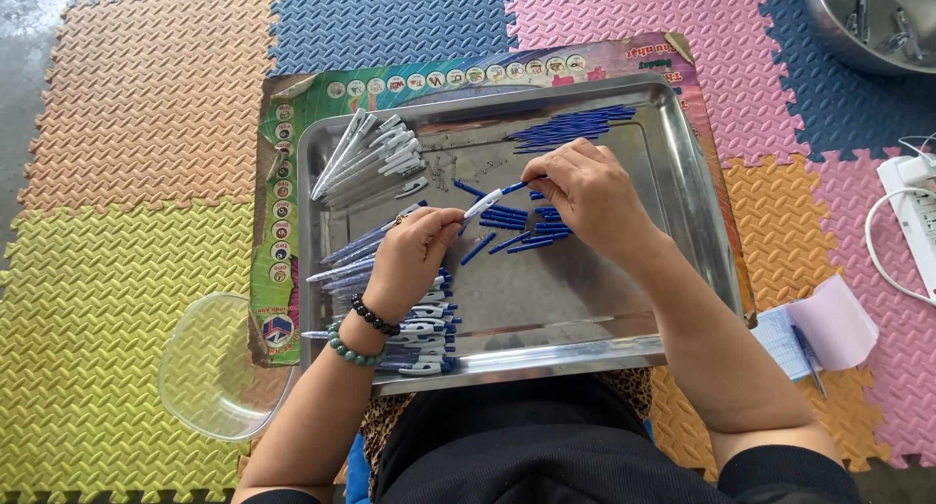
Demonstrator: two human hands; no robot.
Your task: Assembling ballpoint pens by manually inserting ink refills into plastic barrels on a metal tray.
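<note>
A steel tray [682,192] rests on my lap. My left hand [414,255] and my right hand [585,197] together hold one white pen barrel with a blue refill [495,197] above the tray's middle, the left pinching the white end, the right the blue end. Loose blue refills [526,233] lie under my right hand, and more blue refills [575,126] are piled at the tray's far right. White pen barrels [375,158] lie at the far left. Assembled blue-and-white pens [424,333] are stacked at the near left.
The tray sits on a colourful printed board [292,153] over foam floor mats. A clear plastic bowl [210,368] lies at the left. A metal bowl [877,21] is at the top right, a white power strip [916,207] at the right, and pink paper with a pen [829,329] nearby.
</note>
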